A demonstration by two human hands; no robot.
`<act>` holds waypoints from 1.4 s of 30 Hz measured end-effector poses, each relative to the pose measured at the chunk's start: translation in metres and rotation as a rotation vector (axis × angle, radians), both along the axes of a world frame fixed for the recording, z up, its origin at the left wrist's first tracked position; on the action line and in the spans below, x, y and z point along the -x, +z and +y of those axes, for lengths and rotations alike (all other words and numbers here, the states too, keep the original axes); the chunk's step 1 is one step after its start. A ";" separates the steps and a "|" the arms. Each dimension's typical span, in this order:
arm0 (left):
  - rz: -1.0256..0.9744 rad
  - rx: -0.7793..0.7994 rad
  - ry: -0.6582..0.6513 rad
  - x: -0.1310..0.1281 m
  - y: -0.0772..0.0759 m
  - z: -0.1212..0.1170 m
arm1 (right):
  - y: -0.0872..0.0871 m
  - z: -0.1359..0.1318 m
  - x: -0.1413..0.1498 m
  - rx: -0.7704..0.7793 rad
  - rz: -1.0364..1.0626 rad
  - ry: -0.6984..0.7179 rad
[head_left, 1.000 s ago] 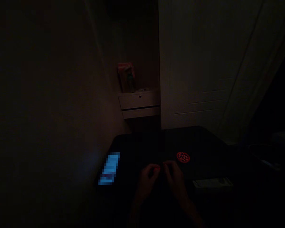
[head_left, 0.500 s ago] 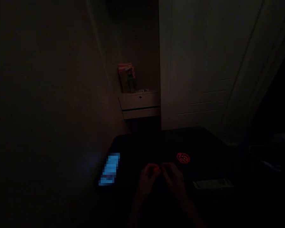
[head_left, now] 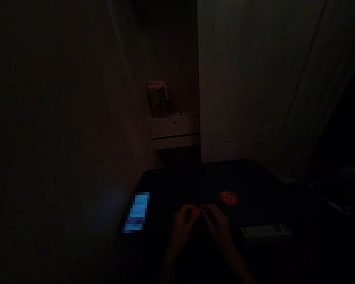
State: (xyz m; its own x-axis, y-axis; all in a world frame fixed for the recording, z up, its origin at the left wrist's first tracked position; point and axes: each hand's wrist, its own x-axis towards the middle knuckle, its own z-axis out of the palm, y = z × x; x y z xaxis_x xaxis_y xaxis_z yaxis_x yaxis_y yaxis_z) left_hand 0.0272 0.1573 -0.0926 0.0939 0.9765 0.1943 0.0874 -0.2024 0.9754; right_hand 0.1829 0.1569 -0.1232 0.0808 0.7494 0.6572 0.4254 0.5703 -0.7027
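The room is very dark. My left hand [head_left: 182, 221], fingers closed in a pinch, holds a small bright red piece [head_left: 194, 211] too dim to name. Fingertips of my right hand [head_left: 217, 221] are pressed together right beside that piece, close to or touching the left fingertips. Whether the right fingers have hold of anything is hidden. Just beyond my right hand, on the dark table [head_left: 180, 183], lies a round thing with a red rim [head_left: 221, 196] and several small red bits inside it.
A lit blue, blurred-out rectangle [head_left: 138, 209] lies at the table's left edge. Right of my right hand is a pale flat box-like thing [head_left: 264, 230]. Behind the table stand a drawer unit [head_left: 174, 128] with a striped bag [head_left: 157, 86] on top, and a pale panelled door [head_left: 239, 86].
My right hand has shifted slightly left, bringing its fingertips up to the red piece and the left fingertips. The left hand stays nearly where it was.
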 end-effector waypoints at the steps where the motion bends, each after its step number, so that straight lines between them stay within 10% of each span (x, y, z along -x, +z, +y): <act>1: 0.000 0.000 -0.003 0.000 0.000 0.000 | 0.000 0.000 0.000 0.001 0.003 -0.007; 42: 0.029 -0.010 -0.007 0.004 -0.005 0.002 | 0.002 -0.003 -0.002 0.043 0.060 -0.059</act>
